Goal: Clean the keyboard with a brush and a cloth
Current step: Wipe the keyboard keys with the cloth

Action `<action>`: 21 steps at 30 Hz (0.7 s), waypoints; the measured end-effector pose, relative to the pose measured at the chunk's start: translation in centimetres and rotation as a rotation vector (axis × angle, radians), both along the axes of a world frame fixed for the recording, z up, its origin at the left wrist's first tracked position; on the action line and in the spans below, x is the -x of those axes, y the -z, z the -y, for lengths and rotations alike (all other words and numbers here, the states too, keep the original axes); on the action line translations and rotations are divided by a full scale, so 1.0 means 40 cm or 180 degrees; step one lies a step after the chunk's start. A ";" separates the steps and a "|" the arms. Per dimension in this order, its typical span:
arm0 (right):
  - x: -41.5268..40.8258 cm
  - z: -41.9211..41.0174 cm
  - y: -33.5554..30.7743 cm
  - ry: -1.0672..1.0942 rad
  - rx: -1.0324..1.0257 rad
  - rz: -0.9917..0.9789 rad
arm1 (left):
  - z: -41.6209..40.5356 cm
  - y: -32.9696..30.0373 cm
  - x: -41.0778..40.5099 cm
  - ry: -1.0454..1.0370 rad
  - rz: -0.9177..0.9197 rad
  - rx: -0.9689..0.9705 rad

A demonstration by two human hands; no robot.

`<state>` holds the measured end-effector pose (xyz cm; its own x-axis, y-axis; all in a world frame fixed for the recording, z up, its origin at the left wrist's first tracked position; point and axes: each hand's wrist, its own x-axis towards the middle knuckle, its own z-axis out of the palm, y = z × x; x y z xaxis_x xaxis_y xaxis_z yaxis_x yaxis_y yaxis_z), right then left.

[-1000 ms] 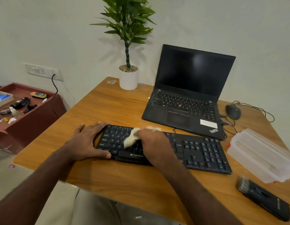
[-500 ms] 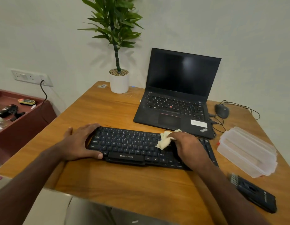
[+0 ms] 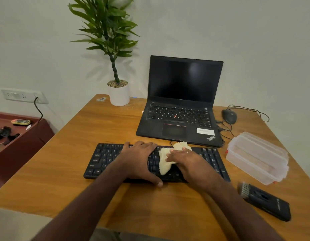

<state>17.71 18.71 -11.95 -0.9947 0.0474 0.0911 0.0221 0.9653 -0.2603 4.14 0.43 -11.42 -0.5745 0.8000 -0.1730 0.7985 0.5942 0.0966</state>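
Observation:
A black keyboard (image 3: 105, 159) lies across the wooden desk (image 3: 91, 126) in front of me. My left hand (image 3: 140, 159) rests flat on the middle of its keys, with the thumb at the front edge. Just to the right, my right hand (image 3: 189, 162) holds a bunched cream cloth (image 3: 163, 164) down on the keys. The cloth sticks out past my fingers to the left and toward the back. A black brush (image 3: 265, 200) with a grey bristle end lies on the desk at the near right, with neither hand on it.
An open black laptop (image 3: 182, 101) stands right behind the keyboard. To the right are a wired mouse (image 3: 229, 116) and clear plastic boxes (image 3: 258, 157). A potted plant (image 3: 119, 93) is at the back. A red side table (image 3: 24, 136) with small items stands on the left.
My left hand has moved from the keyboard's left end to its middle. My right hand carried the cloth rightward along the keys, then back a little toward the centre.

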 end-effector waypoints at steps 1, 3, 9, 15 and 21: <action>-0.011 -0.019 -0.002 -0.0032 0.0036 0.0008 | 0.001 -0.002 0.003 0.0005 0.0016 0.0016; -0.026 -0.052 -0.011 -0.0053 0.0203 -0.0096 | 0.002 -0.008 0.006 0.0017 0.0041 0.0031; 0.006 -0.068 -0.040 0.1206 0.1274 -0.1387 | -0.010 -0.014 0.012 0.0096 0.0068 0.0143; 0.031 0.000 -0.017 0.0727 0.0142 -0.0528 | -0.006 -0.008 0.009 0.0057 0.0151 -0.0030; -0.002 -0.017 -0.010 0.0443 0.0028 -0.0041 | -0.012 -0.010 0.013 0.0061 0.0091 0.0008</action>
